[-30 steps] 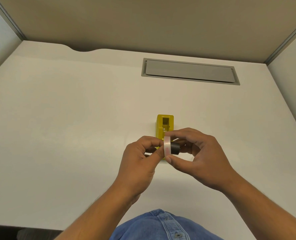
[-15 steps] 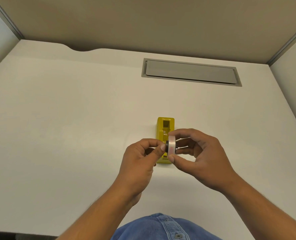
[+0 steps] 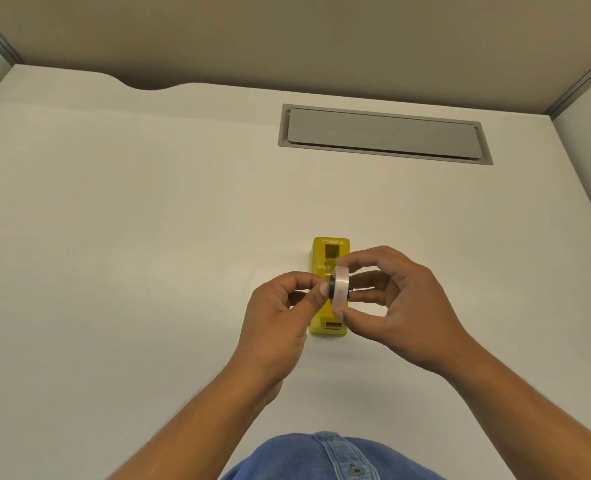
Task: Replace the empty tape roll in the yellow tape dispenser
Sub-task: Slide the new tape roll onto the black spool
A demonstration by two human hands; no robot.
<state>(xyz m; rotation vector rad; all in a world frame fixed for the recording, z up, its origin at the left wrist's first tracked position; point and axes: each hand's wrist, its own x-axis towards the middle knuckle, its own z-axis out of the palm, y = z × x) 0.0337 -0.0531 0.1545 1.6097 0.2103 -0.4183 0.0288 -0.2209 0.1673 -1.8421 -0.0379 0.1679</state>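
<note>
Head view: a roll of clear tape is held on edge, upright, in the air over the middle of the yellow dispenser. A black hub sits through the roll's centre, and a short stub of it shows on each side.

The right hand has the roll. Its grip is pinched on the rim, with the forefinger curled over the top and the thumb pressed under the bottom edge. The other fingers are bent loosely behind, near the hub's right stub.

The left hand comes in from the other side. Its grip is drawn together, thumb tip and forefinger tip closing on the left end of the hub (how much of it lies between them is hidden). Its remaining fingers are curled into the palm.

The dispenser lies flat on the pale bench, lengthwise away from the person. Its far end is bare, with an open well in the top. Its near end shows just below the right thumb, and the hands cover the middle. Whether the roll touches the dispenser cannot be told.

Well beyond, a grey hatch is set flush in the bench near the back partition. A blue denim shirt fills the bottom edge.
</note>
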